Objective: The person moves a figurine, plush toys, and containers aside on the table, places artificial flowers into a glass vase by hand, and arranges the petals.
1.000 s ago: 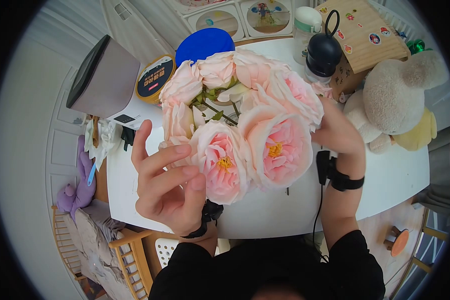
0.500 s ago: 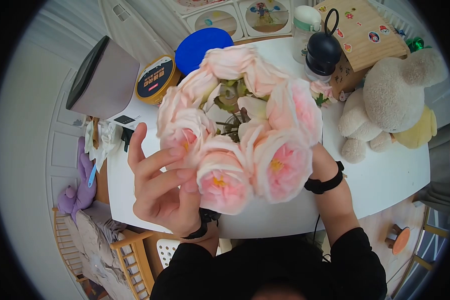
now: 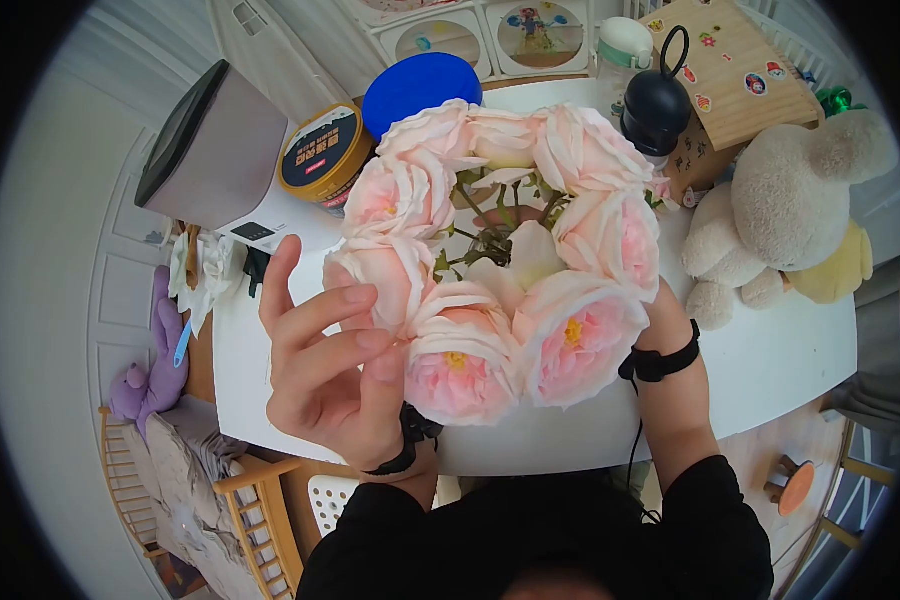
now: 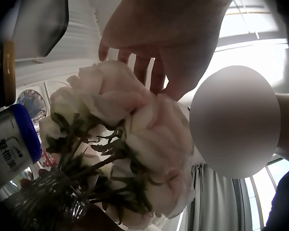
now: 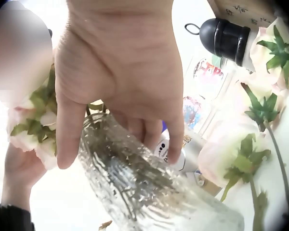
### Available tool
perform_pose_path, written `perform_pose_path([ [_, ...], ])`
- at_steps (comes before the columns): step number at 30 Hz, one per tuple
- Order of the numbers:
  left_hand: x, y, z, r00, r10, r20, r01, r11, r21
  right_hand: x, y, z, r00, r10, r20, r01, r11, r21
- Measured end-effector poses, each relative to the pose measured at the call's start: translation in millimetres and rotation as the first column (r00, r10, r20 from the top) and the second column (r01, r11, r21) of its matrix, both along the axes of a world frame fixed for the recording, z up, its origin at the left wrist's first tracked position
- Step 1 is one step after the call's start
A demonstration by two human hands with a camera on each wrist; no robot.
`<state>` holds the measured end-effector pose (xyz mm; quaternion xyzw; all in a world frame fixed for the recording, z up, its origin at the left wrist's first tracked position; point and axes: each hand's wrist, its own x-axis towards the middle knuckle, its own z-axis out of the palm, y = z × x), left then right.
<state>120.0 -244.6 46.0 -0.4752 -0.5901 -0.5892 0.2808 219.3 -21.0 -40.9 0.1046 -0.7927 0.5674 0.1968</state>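
A ring of pale pink roses [image 3: 575, 340] fans out of a ribbed clear glass vase [image 5: 149, 183], which is raised toward the head camera. My right hand [image 5: 120, 72] grips the vase around its neck, thumb on one side and fingers on the other; the blooms mostly hide this hand in the head view. At the left side of the bouquet is my left hand [image 3: 335, 375], fingers loosely bent and fingertips at the outer petals. From below, the left wrist view shows green stems [image 4: 98, 168] running down into the glass.
More loose roses [image 5: 245, 163] lie at the right, near a black-capped bottle [image 3: 655, 110] and a plush toy [image 3: 785, 210]. Behind the bouquet stand a blue-lidded tub [image 3: 420, 90] and a gold-rimmed tub [image 3: 322, 150]. A grey appliance [image 3: 215, 150] sits at the white table's [image 3: 770, 370] left.
The vase of roses has turned in my right hand, tipping on the way, so different blooms face the left fingers. My right wrist has rotated; the left hand has hardly moved.
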Motion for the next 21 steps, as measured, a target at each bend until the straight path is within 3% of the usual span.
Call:
perform_pose_path([
  [1, -1, -1, 1, 1.0, 0.002, -0.004, -0.002, 1.0, -0.019, -32, 8, 10, 1.0, 0.001, -0.005, -0.001, 1.0, 0.004],
  [9, -3, -2, 0, 1.0, -0.007, 0.028, 0.008, 0.999, -0.048, -17, -4, 4, 0.999, -0.013, -0.034, 0.014, 1.0, 0.007],
  [10, -3, -2, 0, 1.0, -0.006, 0.03, 0.008, 0.999, -0.052, -9, 0, 2, 0.999, -0.014, -0.038, 0.014, 1.0, 0.007],
  [11, -4, -2, 0, 0.999, -0.005, 0.031, 0.007, 0.999, -0.054, 39, -10, 1, 0.999, -0.014, -0.043, 0.015, 1.0, 0.01],
  [12, -4, -2, 0, 0.999, -0.005, 0.034, 0.007, 0.998, -0.056, 24, 3, -9, 0.999, -0.015, -0.047, 0.016, 1.0, 0.013],
  [13, -3, -2, 0, 0.999, -0.01, 0.048, 0.013, 0.998, -0.06, 48, -7, -15, 0.999, -0.018, -0.049, 0.019, 1.0, 0.013],
  [14, -2, -1, 0, 0.998, -0.015, 0.062, 0.019, 0.998, -0.065, 14, 0, -6, 0.999, -0.022, -0.05, 0.022, 1.0, 0.011],
  [16, -3, -1, 1, 0.997, -0.018, 0.07, 0.023, 0.997, -0.072, 75, -27, -13, 0.998, -0.026, -0.062, 0.027, 1.0, 0.013],
  [18, -2, -2, 0, 0.997, -0.019, 0.072, 0.025, 0.996, -0.087, 60, -21, -19, 0.997, -0.033, -0.067, 0.033, 0.999, 0.01],
  [19, -1, -3, 0, 0.997, -0.014, 0.073, 0.021, 0.996, -0.09, 5, -18, -3, 0.997, -0.036, -0.069, 0.037, 0.999, 0.006],
  [21, -2, -4, 0, 0.998, -0.003, 0.065, 0.008, 0.996, -0.086, 4, 10, -6, 0.996, -0.04, -0.081, 0.041, 0.999, 0.008],
])
